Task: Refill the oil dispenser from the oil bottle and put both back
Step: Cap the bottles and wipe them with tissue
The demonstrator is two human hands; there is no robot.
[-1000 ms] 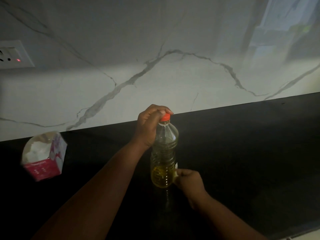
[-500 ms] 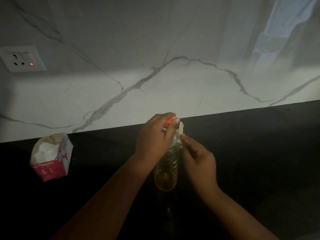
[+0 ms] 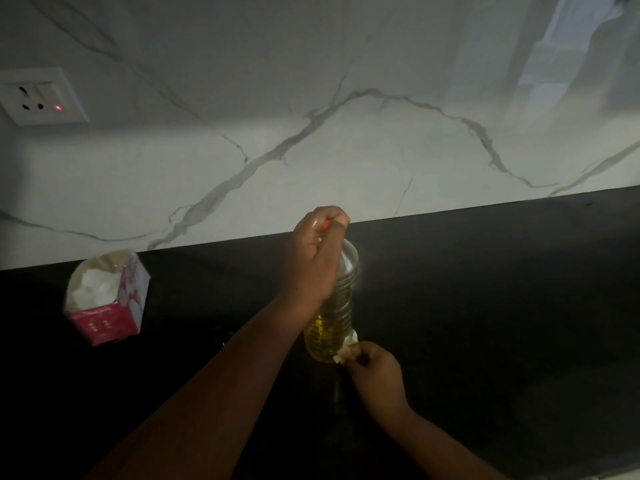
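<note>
Oil bottle [image 3: 334,317] ~1/4 full; L hand [image 3: 311,261] grips cap [image 3: 325,224], R hand [image 3: 375,370] pinches tissue [image 3: 346,346] at base.

Dim, grainy picture; soft light band across the marble wall [image 3: 346,161]; dark countertop [image 3: 502,306] nearly black.

— What is behind the counter?

— A big white wall [image 3: 346,161] made of stone. It has grey wiggly lines on it, like cracks.

— Is there anything on the wall?

— Yes, a white plug socket [image 3: 41,97] up on the left. A tiny red light glows on it.

— What does the counter look like?

— The counter [image 3: 502,306] is black and shiny. It meets the wall in a long line.

— Is the room bright?

— No, it is dim. The top of the wall is in shadow and the lower part is lighter. Up on the right the wall shows a pale blue shine [image 3: 561,53].
</note>
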